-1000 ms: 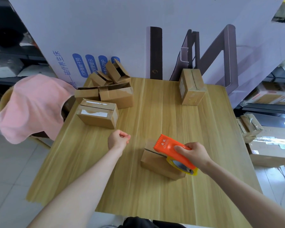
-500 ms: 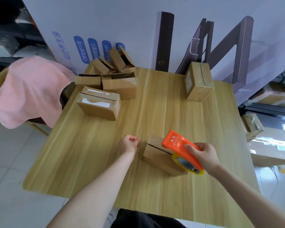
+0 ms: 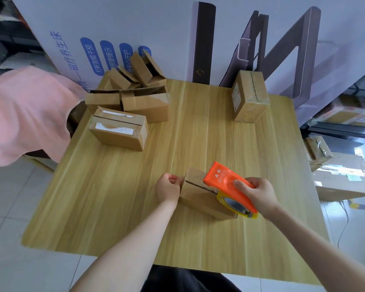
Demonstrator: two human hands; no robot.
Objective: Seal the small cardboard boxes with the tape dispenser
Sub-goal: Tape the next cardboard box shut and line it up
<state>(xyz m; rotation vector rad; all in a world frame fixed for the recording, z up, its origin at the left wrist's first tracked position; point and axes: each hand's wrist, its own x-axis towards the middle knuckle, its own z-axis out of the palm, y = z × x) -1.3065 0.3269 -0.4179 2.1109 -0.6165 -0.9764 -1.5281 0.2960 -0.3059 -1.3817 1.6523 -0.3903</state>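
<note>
A small cardboard box (image 3: 200,199) lies near the table's front middle, its top seam showing as a dark slit. My right hand (image 3: 257,192) grips an orange tape dispenser (image 3: 226,182) with a yellow tape roll, resting on the box's top right. My left hand (image 3: 168,187) is curled into a fist and touches the box's left end. Several more small boxes (image 3: 118,131) sit at the back left, some with open flaps. One box (image 3: 250,95) stands upright at the back right.
The wooden table (image 3: 135,186) is backed by a large white printed carton (image 3: 114,39). A pink cloth (image 3: 27,112) hangs over something at the left edge. Larger cartons (image 3: 343,178) lie on the floor at the right.
My left hand moved right from the bare table until it met the box's left end. The dispenser stayed on the box in my right hand. The view shifted slightly.
</note>
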